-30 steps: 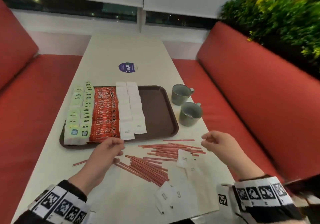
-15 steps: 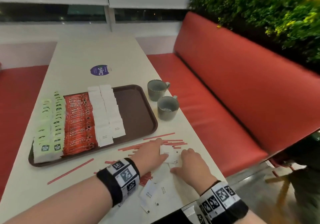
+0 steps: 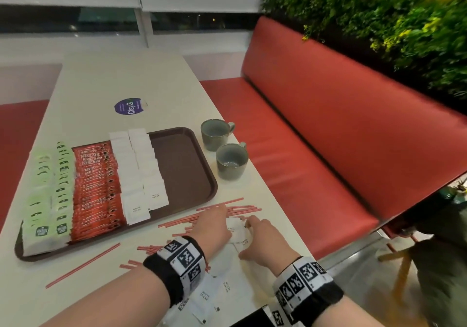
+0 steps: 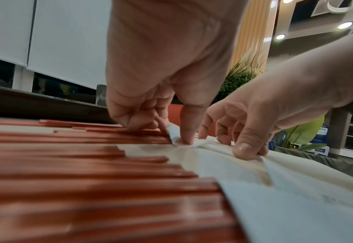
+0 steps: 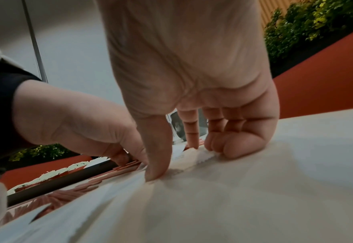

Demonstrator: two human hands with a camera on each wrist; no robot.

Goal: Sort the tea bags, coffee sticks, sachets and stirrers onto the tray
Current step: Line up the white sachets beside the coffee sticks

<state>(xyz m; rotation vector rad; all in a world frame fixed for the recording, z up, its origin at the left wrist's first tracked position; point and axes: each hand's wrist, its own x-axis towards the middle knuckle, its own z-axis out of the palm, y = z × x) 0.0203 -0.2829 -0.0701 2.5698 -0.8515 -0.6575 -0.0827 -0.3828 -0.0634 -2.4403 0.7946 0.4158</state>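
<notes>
A brown tray (image 3: 184,170) holds rows of green tea bags (image 3: 48,200), red coffee sticks (image 3: 96,187) and white sugar sachets (image 3: 139,170). Red stirrers (image 3: 227,209) lie loose on the table in front of it. Among them, my left hand (image 3: 222,219) pinches the raised edge of a white sugar sachet (image 4: 192,144) between thumb and curled forefinger. Right beside it, my right hand (image 3: 252,238) has its thumb and fingertips (image 5: 192,143) set on a neighbouring sachet (image 3: 243,242). More loose sachets (image 3: 209,294) lie under my left wrist.
Two grey cups (image 3: 217,133) (image 3: 231,161) stand right of the tray near the table edge. One stirrer (image 3: 83,264) lies alone at the front left. A round purple sticker (image 3: 129,106) sits beyond the tray. A red bench (image 3: 328,137) runs along the right.
Both hands came together from apart onto the loose sachets right of the stirrers. The head view swung right. Over the last half second the hands barely shifted.
</notes>
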